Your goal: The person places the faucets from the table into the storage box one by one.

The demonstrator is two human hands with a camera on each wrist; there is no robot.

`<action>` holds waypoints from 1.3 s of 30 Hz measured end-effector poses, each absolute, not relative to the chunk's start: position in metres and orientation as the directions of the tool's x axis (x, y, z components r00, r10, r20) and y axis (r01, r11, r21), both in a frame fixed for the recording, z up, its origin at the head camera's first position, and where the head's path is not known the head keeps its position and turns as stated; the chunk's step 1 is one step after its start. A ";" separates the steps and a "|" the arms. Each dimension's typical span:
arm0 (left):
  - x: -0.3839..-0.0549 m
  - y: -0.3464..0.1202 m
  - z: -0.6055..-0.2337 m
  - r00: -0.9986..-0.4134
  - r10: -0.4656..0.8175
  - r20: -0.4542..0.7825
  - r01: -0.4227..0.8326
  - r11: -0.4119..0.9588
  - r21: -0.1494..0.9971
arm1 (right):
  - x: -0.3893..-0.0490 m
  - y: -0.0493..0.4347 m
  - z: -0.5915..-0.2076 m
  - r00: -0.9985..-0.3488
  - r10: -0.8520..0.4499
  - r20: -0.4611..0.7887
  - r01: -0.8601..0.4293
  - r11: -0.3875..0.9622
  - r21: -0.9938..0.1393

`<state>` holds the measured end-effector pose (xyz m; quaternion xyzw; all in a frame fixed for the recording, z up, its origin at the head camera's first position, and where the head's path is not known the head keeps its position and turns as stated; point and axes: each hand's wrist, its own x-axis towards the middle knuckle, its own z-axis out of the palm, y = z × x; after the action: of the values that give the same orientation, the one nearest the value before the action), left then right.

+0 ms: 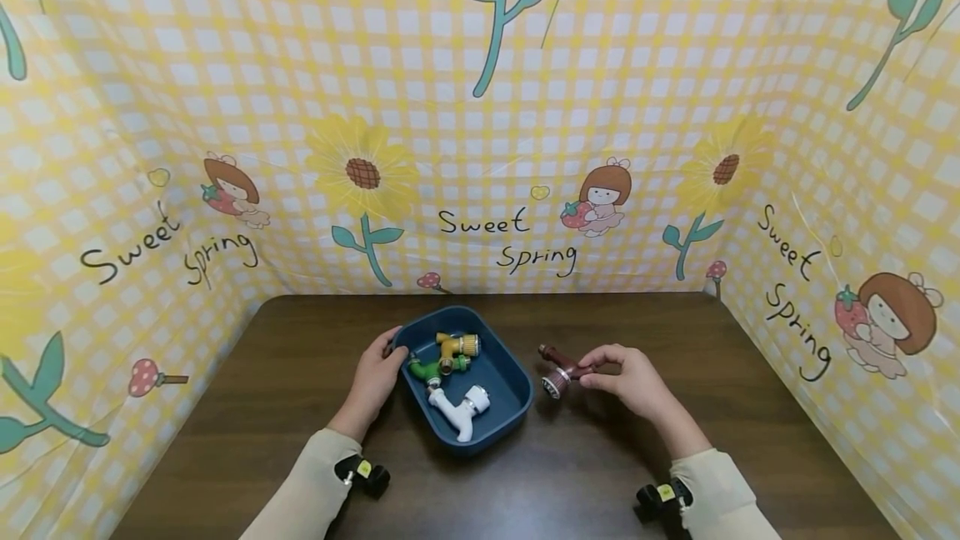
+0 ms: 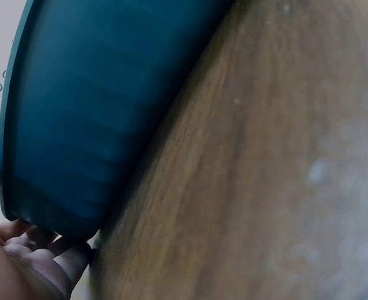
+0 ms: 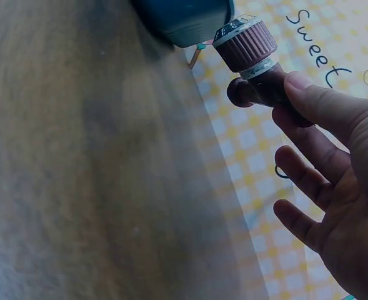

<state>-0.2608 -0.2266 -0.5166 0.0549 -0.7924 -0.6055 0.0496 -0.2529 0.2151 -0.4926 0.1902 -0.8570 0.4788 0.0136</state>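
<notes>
We see our left hand (image 1: 378, 373) resting against the near-left rim of a dark blue tray (image 1: 510, 373), fingers curled round its edge; in the left wrist view the fingertips (image 2: 43, 250) sit tucked under the tray's (image 2: 90, 112) outer wall, where it meets the brown table (image 2: 265, 175). So that hand grasps the tray.

Our right hand (image 1: 633, 377) is just right of the tray and holds a brown tap (image 1: 561, 369) by its body, pinched between thumb and forefinger. The tap hangs above the table (image 1: 570, 473), between our right hand and the tray's right wall, near that wall but not touching it. Its ribbed nozzle end points down and toward us, and its narrow end points away. In the right wrist view the thumb (image 3: 321, 103) presses on the tap (image 3: 252, 59) just behind the ribbed collar, while the other fingers (image 3: 308, 178) are spread loosely below it, free of the tap.

Inside the tray, between our two hands, lie three more taps: a yellow tap (image 1: 459, 345) at the far side, a green tap (image 1: 435, 368) just beside it and nearest our left hand, and a white tap (image 1: 459, 409) on the near side.

A yellow checked backdrop (image 1: 480, 148) printed with sunflowers and the words "Sweet Spring" stands beyond both hands and wraps round on either side.
</notes>
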 end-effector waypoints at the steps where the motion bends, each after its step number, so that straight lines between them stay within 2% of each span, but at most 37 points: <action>1: -0.261 -0.227 -0.517 -0.989 -0.145 0.012 -0.026 0.259 0.966 | -0.253 0.216 -0.491 -0.928 -0.310 0.207 -0.338 0.463 -0.820; 13: -0.260 -0.227 -0.518 -0.988 -0.152 0.005 -0.037 0.271 0.962 | -0.255 0.216 -0.474 -0.930 -0.289 0.226 -0.345 0.477 -0.808; 39: -0.261 -0.226 -0.517 -0.988 -0.152 0.006 -0.032 0.248 0.968 | -0.260 0.191 -0.435 -0.897 -0.360 0.255 -0.418 0.506 -0.755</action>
<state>-0.2613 -0.2262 -0.5169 0.0586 -0.7885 -0.6102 0.0492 -0.2603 0.1913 -0.4348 0.2242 -0.8672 0.4435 0.0323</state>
